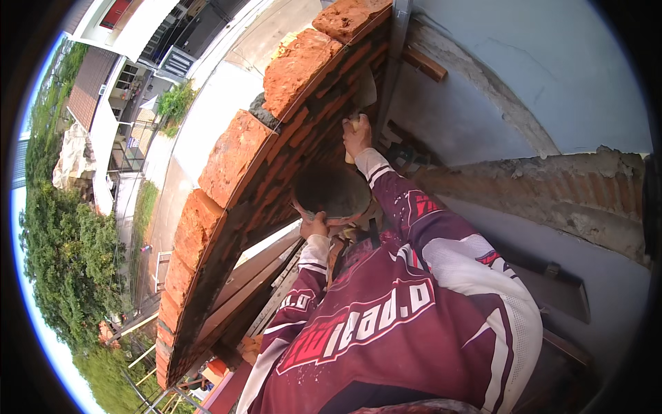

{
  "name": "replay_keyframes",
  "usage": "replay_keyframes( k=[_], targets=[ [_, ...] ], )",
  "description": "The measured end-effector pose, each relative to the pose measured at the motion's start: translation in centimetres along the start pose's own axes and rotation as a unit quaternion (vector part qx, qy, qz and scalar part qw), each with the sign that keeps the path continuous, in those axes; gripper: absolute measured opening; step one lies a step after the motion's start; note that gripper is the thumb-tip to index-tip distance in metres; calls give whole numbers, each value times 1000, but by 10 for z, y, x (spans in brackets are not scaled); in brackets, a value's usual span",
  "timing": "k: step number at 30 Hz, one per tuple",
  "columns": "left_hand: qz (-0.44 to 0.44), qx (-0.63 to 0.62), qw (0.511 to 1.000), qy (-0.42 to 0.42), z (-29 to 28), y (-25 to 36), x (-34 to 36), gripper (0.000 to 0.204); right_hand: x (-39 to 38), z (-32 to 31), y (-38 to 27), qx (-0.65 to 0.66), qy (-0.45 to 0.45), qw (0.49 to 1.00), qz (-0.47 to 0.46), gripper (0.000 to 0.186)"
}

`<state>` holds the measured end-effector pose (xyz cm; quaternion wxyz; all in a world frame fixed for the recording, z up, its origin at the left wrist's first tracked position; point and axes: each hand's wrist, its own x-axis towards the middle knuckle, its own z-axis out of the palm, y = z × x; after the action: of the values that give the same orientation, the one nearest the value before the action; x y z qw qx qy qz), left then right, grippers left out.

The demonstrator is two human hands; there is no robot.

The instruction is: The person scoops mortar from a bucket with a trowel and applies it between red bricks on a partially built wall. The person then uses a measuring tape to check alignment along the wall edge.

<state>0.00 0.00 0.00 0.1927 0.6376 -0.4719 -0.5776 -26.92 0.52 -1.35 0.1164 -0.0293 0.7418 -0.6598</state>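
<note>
Standing high above a street and green trees, the person works at a red brick wall whose top edge curves from the lower left up to the upper right. Just under the wall's inner face, the left hand grips the near rim of a round pan of dark grey mortar, fingers closed on it and holding it level beside the bricks. Further right and higher — against the inner face near the wall's upper end — the right hand is wrapped around the pale wooden handle of a trowel, its blade raised flat against the brickwork. Both arms wear maroon sleeves with white trim. To the right, a rough plastered wall with exposed brick runs off toward the right edge.
</note>
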Motion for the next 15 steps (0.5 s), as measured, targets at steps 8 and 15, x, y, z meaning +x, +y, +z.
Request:
replay_keyframes(
  k=[8, 15],
  targets=[
    [-134, 24, 991, 3, -33, -26, 1, 18, -69, 34, -22, -19, 58, 992, -109, 28],
    [-67, 74, 995, 13, -29, -29, 18, 18, -110, 12, -22, -7, -90, 994, -54, 32]
  ],
)
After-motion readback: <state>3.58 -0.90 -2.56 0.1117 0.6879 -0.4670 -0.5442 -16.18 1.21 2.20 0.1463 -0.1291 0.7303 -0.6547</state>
